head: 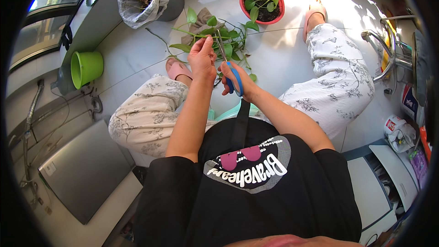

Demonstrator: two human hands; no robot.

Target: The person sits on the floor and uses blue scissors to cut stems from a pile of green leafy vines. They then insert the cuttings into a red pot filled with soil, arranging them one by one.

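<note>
My left hand [203,56] pinches a green vine stem [185,32] between thumb and fingers. In my right hand [241,80] is a pair of scissors [221,44] with blue handles, the fingers through the loops. Their metal blades point away from me and meet the stem just right of my left fingertips; whether they are parted is too small to tell. Below and beyond my hands, a heap of leafy pothos cuttings [236,46] lies on the tiled floor, beside a crumpled brown cloth-like piece [202,20].
A red pot [282,10] with soil and a small pothos stands beyond the cuttings. At the far left is a grey bin [175,3] lined with a clear bag [128,10]. A green bucket [92,68] stands left; a metal-legged chair [387,55] is on the right.
</note>
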